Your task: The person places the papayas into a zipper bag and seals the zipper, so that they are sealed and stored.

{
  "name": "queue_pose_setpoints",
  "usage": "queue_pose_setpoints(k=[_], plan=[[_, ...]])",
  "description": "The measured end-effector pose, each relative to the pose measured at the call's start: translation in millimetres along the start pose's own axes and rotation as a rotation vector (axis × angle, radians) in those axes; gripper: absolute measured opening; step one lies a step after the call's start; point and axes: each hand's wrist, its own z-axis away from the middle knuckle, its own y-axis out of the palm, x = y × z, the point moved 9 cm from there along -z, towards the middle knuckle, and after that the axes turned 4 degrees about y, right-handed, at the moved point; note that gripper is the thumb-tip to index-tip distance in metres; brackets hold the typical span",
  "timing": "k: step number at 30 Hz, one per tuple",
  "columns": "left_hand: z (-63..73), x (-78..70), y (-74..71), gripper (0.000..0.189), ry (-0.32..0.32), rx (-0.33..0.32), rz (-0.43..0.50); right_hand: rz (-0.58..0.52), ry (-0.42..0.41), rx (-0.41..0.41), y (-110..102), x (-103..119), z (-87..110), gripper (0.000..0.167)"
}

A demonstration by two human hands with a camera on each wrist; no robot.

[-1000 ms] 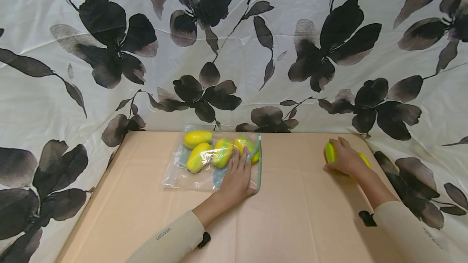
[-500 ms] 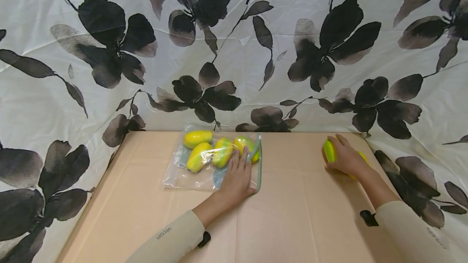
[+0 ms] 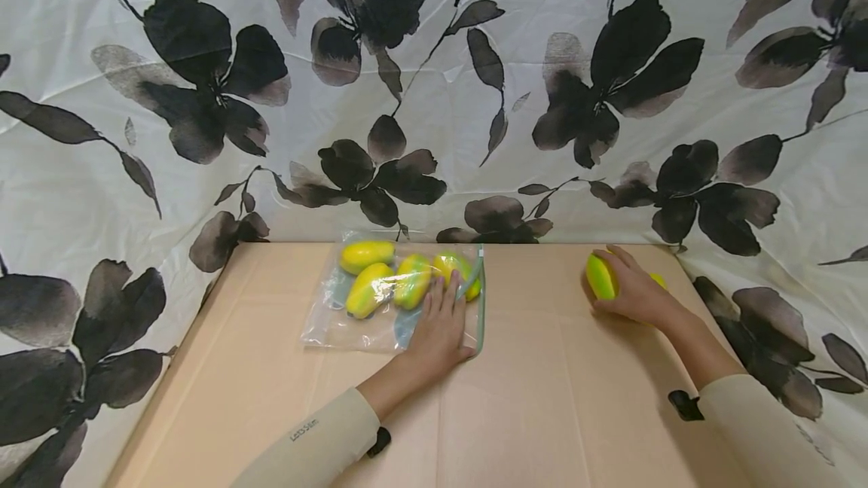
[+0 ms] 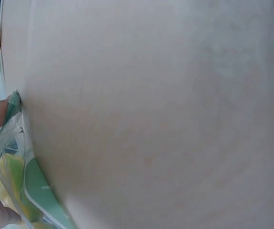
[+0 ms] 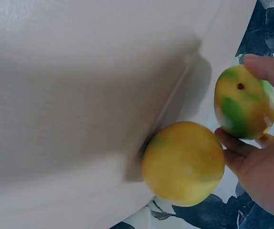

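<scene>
A clear zip bag (image 3: 319, 333) with a green-edged mouth lies at the back of the table, with several yellow-green mangoes (image 3: 369, 291) inside. My left hand (image 3: 437, 330) rests on its right part, fingers extended over the plastic. In the left wrist view, the thumb and a finger touch the bag's mouth edge (image 4: 14, 102). At the right, my right hand (image 3: 637, 292) grips a mango (image 3: 601, 277) between thumb and fingers. A second mango (image 5: 182, 164) sits close to that hand in the right wrist view; in the head view the hand mostly hides it.
The tan table (image 3: 529, 398) ends at a white cloth (image 3: 475, 172) with dark flowers, hanging behind it and showing along both sides. Small black devices (image 3: 685, 405) sit at both wrists.
My right hand has moved slightly left with the mango it grips, and the second mango stays behind. The left hand and the bag have not visibly moved.
</scene>
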Motion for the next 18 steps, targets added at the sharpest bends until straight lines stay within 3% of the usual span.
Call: queue_pose_setpoints(k=[10,18], plan=[[-0.1,0.7,-2.5,0.112,-0.002,0.002,0.017,-0.091,-0.061,-0.035,1.1,31.8,0.5,0.092],[0.1,-0.2,-4.5,0.113,0.0,-0.009,0.006,-0.156,-0.144,0.033,18.0,69.1,-2.0,0.092]])
